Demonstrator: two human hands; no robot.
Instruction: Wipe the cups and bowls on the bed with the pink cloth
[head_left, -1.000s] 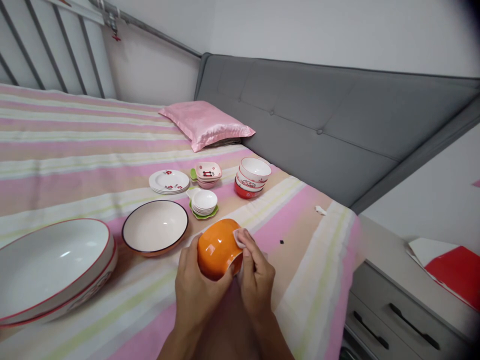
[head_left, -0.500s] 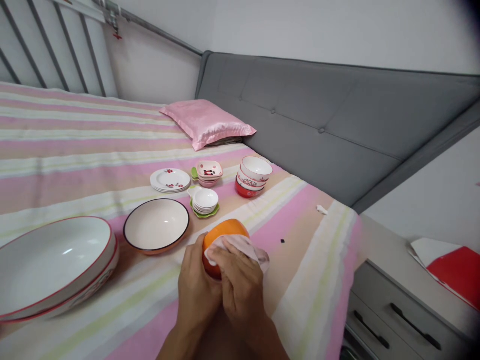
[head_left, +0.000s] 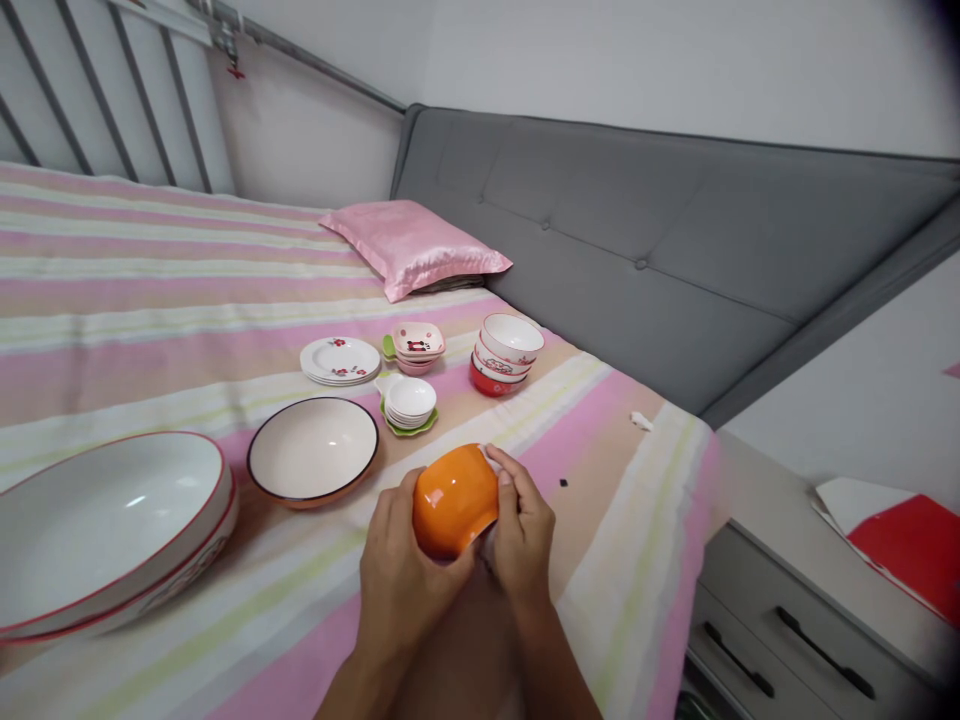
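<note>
One big stripy bed (head_left: 630, 560), stacked red-rimmed bowls (head_left: 120, 520) on it, then a dark-rimmed bowl (head_left: 313, 450). Near that's an orange bowl (head_left: 454, 500), held tilted: left hand (head_left: 401, 560) clamped round its side, right hand (head_left: 525, 530) pinching a white cloth (head_left: 490, 460), mostly hidden tbh, against it.

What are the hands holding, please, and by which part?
An orange bowl: the left hand grips its left side, while the right hand holds a mostly hidden white cloth against the bowl's right edge.
</note>
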